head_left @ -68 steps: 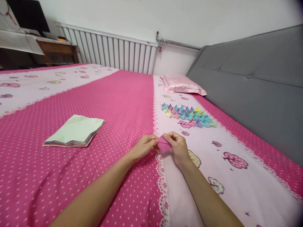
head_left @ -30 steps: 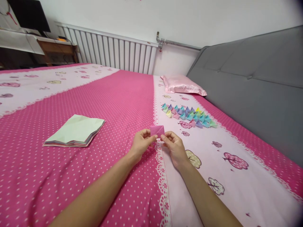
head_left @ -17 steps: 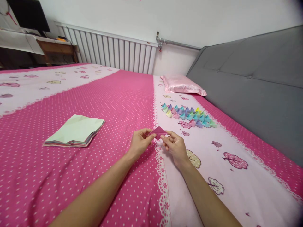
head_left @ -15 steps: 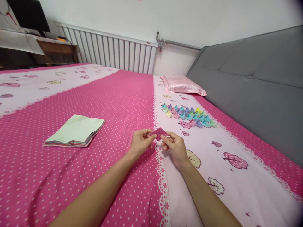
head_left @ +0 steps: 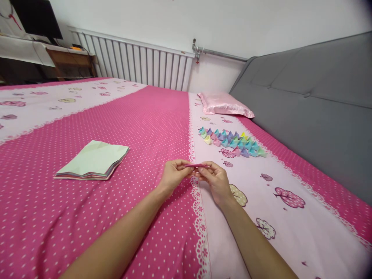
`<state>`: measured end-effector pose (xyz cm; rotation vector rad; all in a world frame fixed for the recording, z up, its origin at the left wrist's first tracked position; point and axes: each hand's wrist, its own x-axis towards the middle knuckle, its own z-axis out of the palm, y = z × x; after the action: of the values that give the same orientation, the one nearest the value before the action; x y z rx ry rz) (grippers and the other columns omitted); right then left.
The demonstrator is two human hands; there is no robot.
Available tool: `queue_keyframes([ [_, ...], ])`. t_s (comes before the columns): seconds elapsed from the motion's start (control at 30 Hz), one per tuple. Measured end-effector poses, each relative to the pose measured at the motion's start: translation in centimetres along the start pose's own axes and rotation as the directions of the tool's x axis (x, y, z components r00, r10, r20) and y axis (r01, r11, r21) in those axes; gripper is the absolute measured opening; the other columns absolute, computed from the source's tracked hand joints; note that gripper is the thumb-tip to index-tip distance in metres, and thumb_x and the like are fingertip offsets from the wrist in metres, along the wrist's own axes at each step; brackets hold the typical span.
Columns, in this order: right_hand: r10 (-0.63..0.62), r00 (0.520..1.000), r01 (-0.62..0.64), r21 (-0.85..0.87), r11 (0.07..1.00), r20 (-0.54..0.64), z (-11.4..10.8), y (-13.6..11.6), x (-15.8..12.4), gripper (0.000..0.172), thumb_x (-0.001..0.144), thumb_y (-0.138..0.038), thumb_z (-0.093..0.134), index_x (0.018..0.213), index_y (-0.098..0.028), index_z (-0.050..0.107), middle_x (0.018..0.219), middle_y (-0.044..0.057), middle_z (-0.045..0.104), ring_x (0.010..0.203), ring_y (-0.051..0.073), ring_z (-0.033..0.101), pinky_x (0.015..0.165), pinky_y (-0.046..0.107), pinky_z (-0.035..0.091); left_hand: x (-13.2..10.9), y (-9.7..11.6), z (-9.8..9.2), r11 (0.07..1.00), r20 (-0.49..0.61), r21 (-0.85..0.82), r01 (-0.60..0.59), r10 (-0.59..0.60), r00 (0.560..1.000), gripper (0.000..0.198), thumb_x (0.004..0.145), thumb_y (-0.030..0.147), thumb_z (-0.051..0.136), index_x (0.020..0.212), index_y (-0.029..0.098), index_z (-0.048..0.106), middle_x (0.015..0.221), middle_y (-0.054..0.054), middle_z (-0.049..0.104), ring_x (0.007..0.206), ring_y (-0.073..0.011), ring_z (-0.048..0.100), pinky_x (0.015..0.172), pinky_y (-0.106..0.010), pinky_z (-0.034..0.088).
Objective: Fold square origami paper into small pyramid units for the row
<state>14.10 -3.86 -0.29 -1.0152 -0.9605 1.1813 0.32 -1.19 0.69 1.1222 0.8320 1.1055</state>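
A small folded piece of dark pink paper [head_left: 197, 165] is held between my two hands above the bedspread, seen nearly edge-on. My left hand [head_left: 175, 173] pinches its left end between thumb and fingers. On its right end, my right hand [head_left: 214, 177] has a similar pinch. Fingertips partly cover the paper. Beyond my right hand stand several small folded paper boats [head_left: 232, 141] in rows, in blue, purple, pink, yellow and green. A stack of square paper sheets [head_left: 93, 159], pale green on top, lies to the left of my hands.
The bed has a pink dotted and white patterned bedspread [head_left: 139, 131]. A pink satin pillow [head_left: 225, 104] lies toward the far side, by the grey padded headboard [head_left: 308, 77]. Against the wall is a white radiator [head_left: 130, 58]; a monitor [head_left: 36, 19] stands on a desk at far left.
The folded paper has tilted in my fingers, from showing its triangular face to nearly edge-on. Both hands stay in almost the same place. Boats and paper stack are unchanged.
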Motion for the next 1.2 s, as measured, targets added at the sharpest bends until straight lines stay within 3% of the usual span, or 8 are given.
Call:
queue_keyframes([
  [0.3, -0.019, 0.998, 0.015, -0.081, 0.997, -0.060, 0.29, 0.00, -0.12, 0.023, 0.066, -0.037, 0.069, 0.070, -0.015, 0.064, 0.062, 0.001, 0.066, 0.058, 0.010, 0.061, 0.055, 0.019, 0.049, 0.04, -0.15, -0.18, 1.000, 0.003, -0.017, 0.000, 0.000, 1.000, 0.029, 0.060, 0.035, 0.072, 0.072, 0.009, 0.065, 0.067, -0.008, 0.068, 0.064, -0.0168, 0.065, 0.067, -0.029, 0.051],
  [0.67, -0.033, 0.990, 0.017, -0.112, 0.994, -0.140, 0.55, 0.10, -0.21, 0.024, 0.062, -0.035, 0.072, 0.065, -0.013, 0.061, 0.060, 0.001, 0.066, 0.056, 0.009, 0.060, 0.056, 0.020, 0.048, 0.09, -0.54, -0.22, 0.991, 0.015, -0.121, 0.062, -0.061, 0.998, 0.022, 0.060, 0.028, 0.074, 0.073, 0.011, 0.070, 0.070, -0.008, 0.069, 0.066, -0.0138, 0.063, 0.071, -0.026, 0.049],
  [0.8, -0.050, 0.986, 0.033, -0.107, 0.994, -0.157, 0.47, 0.27, -0.14, 0.025, 0.061, -0.034, 0.072, 0.066, -0.013, 0.058, 0.058, 0.000, 0.065, 0.053, 0.009, 0.059, 0.054, 0.020, 0.047, 0.15, -0.53, -0.26, 0.991, 0.013, -0.127, 0.050, -0.048, 0.999, 0.029, 0.060, 0.024, 0.074, 0.086, 0.013, 0.069, 0.073, -0.006, 0.069, 0.065, -0.0118, 0.062, 0.069, -0.024, 0.049],
  [0.97, -0.127, 0.981, 0.107, -0.135, 0.985, -0.149, 0.21, 0.32, -0.03, 0.029, 0.060, -0.032, 0.073, 0.076, -0.017, 0.054, 0.055, -0.004, 0.063, 0.053, 0.011, 0.061, 0.050, 0.020, 0.046, 0.16, -0.33, -0.20, 1.000, 0.007, -0.001, -0.008, 0.008, 1.000, 0.051, 0.063, 0.025, 0.071, 0.111, 0.015, 0.059, 0.068, -0.004, 0.068, 0.060, -0.0107, 0.061, 0.063, -0.023, 0.048],
  [1.1, -0.176, 0.983, 0.157, -0.242, 0.958, -0.059, -0.06, 0.29, 0.06, 0.033, 0.064, -0.031, 0.070, 0.093, -0.017, 0.061, 0.064, -0.001, 0.067, 0.063, 0.015, 0.064, 0.062, 0.028, 0.051, 0.20, -0.24, -0.22, 0.990, 0.051, 0.118, -0.074, 0.069, 0.996, 0.035, 0.063, 0.029, 0.070, 0.094, 0.011, 0.068, 0.074, -0.008, 0.069, 0.065, -0.0147, 0.062, 0.062, -0.025, 0.047],
  [1.2, -0.223, 0.975, 0.216, -0.276, 0.937, 0.004, -0.15, 0.39, 0.15, 0.024, 0.067, -0.030, 0.068, 0.086, -0.016, 0.066, 0.076, 0.003, 0.070, 0.071, 0.017, 0.065, 0.072, 0.032, 0.051, 0.18, -0.10, -0.32, 0.973, 0.058, 0.204, -0.112, 0.102, 0.993, 0.024, 0.065, 0.029, 0.068, 0.080, 0.011, 0.070, 0.074, -0.009, 0.069, 0.064, -0.0150, 0.061, 0.060, -0.025, 0.047],
])
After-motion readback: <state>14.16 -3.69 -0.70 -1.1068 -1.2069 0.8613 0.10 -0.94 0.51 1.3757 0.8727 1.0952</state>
